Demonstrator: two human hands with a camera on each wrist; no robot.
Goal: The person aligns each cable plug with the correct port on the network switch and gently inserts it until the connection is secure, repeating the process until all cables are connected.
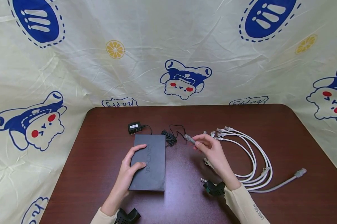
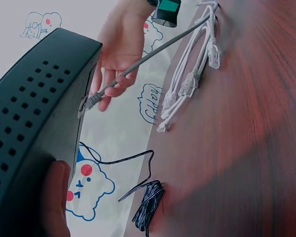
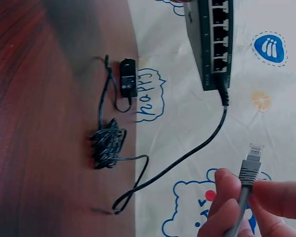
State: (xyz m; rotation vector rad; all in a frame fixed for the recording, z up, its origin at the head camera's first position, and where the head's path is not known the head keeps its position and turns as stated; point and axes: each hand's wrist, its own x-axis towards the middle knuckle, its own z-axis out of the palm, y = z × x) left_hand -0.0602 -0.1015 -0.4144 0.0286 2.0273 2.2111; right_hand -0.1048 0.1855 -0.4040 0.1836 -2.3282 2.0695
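My left hand (image 1: 129,169) grips a dark network switch (image 1: 154,158) by its left side, thumb and one finger on the flat top; the other fingers are hidden beneath it. In the right wrist view, the switch's row of Ethernet ports (image 3: 219,47) faces my right hand. A black power cord (image 3: 209,140) is plugged in at the end of that row. With thumb and fingertips, my right hand (image 1: 215,155) pinches a grey Ethernet cable just behind its clear plug (image 3: 254,152). That plug points toward the switch and stands apart from the ports.
A loop of white Ethernet cables (image 1: 266,161) lies on the right of the brown table (image 1: 302,143). The grey cable's other plug (image 1: 300,173) rests further right. Behind the switch are a black power adapter (image 1: 134,127) and its bundled cord (image 1: 170,138). A printed cloth (image 1: 146,74) hangs beyond.
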